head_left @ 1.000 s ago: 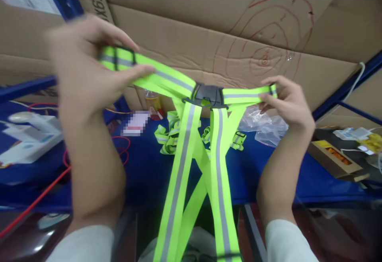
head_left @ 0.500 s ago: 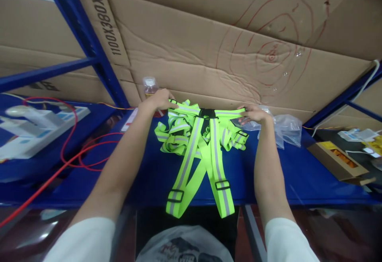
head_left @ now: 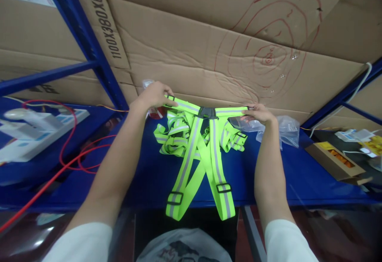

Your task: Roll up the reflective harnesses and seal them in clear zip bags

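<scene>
A neon-yellow reflective harness vest (head_left: 188, 154) with silver stripes is stretched by its waist belt between my two hands. My left hand (head_left: 158, 94) pinches the belt's left end by a black slider. At the other end, my right hand (head_left: 259, 113) grips the belt between thumb and fingers. A black buckle (head_left: 208, 112) joins the belt in the middle. Two shoulder straps with black sliders cross and hang toward me over the table's front edge. Behind them lies a tangled heap of the same reflective straps (head_left: 174, 136).
The blue table (head_left: 298, 174) backs onto a cardboard wall (head_left: 179, 43) with red rings drawn on it. Clear plastic bags (head_left: 288, 130) lie by my right hand. A bottle stands behind my left hand. Left are a power strip (head_left: 44, 130) and red cable (head_left: 56, 178); right, an open carton (head_left: 334, 160).
Both hands have lifted the belt a little and spread slightly farther apart, so the belt is pulled higher at its ends. The strap heap stays in place.
</scene>
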Available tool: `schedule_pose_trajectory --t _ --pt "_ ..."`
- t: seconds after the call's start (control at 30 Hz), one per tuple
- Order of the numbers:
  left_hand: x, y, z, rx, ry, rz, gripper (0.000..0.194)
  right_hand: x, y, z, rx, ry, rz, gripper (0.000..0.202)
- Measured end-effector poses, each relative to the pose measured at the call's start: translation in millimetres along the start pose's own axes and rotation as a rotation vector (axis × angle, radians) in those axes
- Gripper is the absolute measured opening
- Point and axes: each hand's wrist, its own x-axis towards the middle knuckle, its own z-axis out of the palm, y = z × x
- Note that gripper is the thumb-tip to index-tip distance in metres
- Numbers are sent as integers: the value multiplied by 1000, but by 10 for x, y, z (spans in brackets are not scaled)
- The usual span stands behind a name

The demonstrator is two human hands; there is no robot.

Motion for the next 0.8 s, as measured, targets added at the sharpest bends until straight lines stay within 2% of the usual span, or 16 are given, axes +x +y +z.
schedule_pose_trajectory --t 0.1,0.2,0.27,0.37,0.43,0.53,0.67,0.8 --pt "-86 58 -104 -212 162 90 55 -32 7 -68 61 -30 -72 39" --pt "-176 99 -231 -410 285 173 71 -91 -6 -164 155 -7 -157 41" --pt "-202 96 -287 -456 287 136 84 -127 -26 -212 197 23 -188 39" --pt "-174 67 -271 -507 230 -11 97 -141 -69 -187 180 48 -172 31" --pt "-140 62 -205 -493 255 -133 98 -111 -102 -82 125 48 -109 28" --pt "-118 104 -95 -351 334 -265 95 2 -134 189 33 68 36 26" --pt "-128 215 35 -165 402 -231 95 248 -104 576 -10 163 120 25" --pt "-95 315 267 -151 415 -166 99 444 -12 789 -30 273 106 24"
